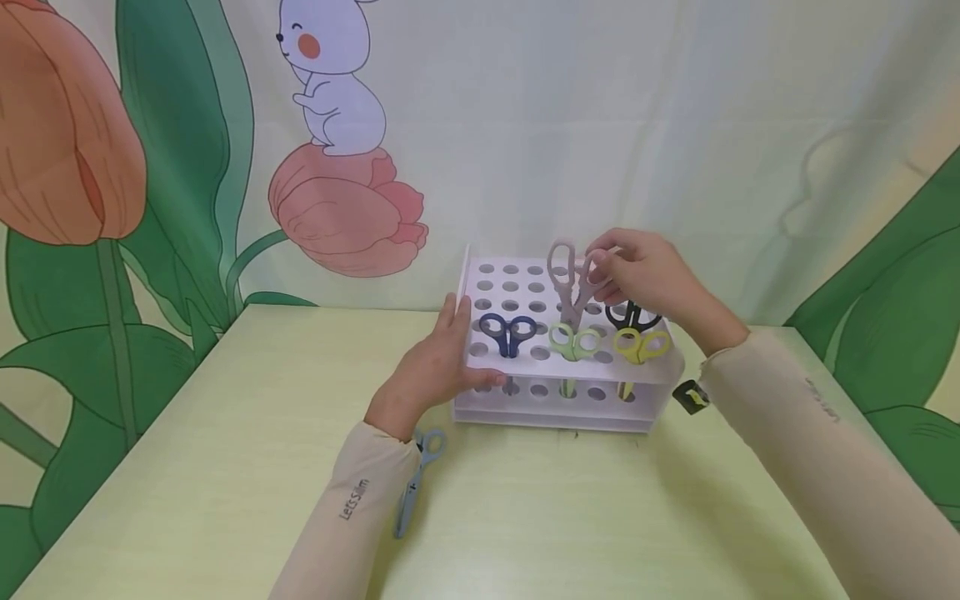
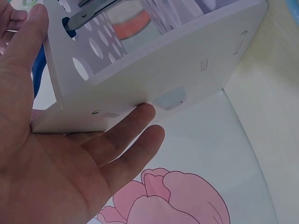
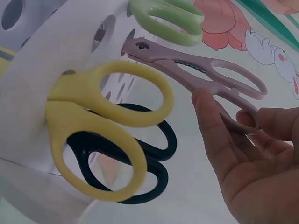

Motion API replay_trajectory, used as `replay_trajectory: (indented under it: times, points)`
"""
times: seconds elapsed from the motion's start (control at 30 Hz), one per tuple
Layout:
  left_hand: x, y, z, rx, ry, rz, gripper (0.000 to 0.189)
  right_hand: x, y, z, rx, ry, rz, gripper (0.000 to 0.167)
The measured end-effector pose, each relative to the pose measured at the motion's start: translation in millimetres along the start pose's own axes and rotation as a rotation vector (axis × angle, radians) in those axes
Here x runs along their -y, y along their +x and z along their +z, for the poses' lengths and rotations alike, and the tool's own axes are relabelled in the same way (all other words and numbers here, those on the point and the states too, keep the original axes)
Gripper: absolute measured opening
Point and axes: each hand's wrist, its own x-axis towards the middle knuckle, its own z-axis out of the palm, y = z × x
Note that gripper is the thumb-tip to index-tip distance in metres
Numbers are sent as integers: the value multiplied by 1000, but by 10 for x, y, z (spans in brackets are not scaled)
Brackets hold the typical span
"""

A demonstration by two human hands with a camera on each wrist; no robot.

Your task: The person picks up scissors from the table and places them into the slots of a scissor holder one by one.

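Note:
A white rack with round holes (image 1: 491, 364) stands on the table, holding several scissors. My left hand (image 1: 427, 367) rests against its front left corner, with the thumb at the front edge and extended fingers along the side panel (image 2: 140, 88). My right hand (image 1: 648, 271) pinches one handle loop of the mauve scissors (image 1: 567, 287). Their blades reach down into a hole, partly hidden in the right wrist view. In the front row are the navy scissors (image 1: 508, 332), light green scissors (image 1: 574, 340) and yellow scissors (image 3: 126, 93). Black-handled scissors (image 3: 161, 154) sit behind the yellow ones.
Grey-blue scissors (image 1: 412, 483) lie on the table (image 1: 525, 517) beside my left forearm. A small black and yellow-green object (image 1: 691, 397) is at the rack's right side. Behind the rack hangs a printed curtain (image 1: 487, 125) with flowers and a rabbit.

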Motion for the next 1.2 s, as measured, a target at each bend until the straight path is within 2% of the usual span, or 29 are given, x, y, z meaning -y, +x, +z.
replay_trajectory:
  times: [0.13,0.47,0.67,0.73,0.9,0.97,1.07,1.2]
  points:
    - [-21,25,-9,4,6,0,124,-29,0,-4,7,-44,6,26]
    - [-33,36,-20,15,14,-29,123,-86,46,47,-8,-57,23,27]
    - [-31,53,13,6,13,-30,122,-109,-15,-37,6,-165,28,35]
    - [-38,63,24,2,5,-24,122,-121,-89,-108,-42,-194,23,39]
    - [-46,78,43,-19,-1,-17,119,-221,-336,-300,-244,-200,7,48]
    - [-37,76,48,-28,-1,-21,119,-304,-426,-355,-274,-187,14,53]
    - [-22,70,51,-34,-8,-22,119,-474,-525,-384,-213,-176,48,69]
    - [9,45,49,-31,-21,-23,118,-732,-604,-310,-18,-176,94,97]
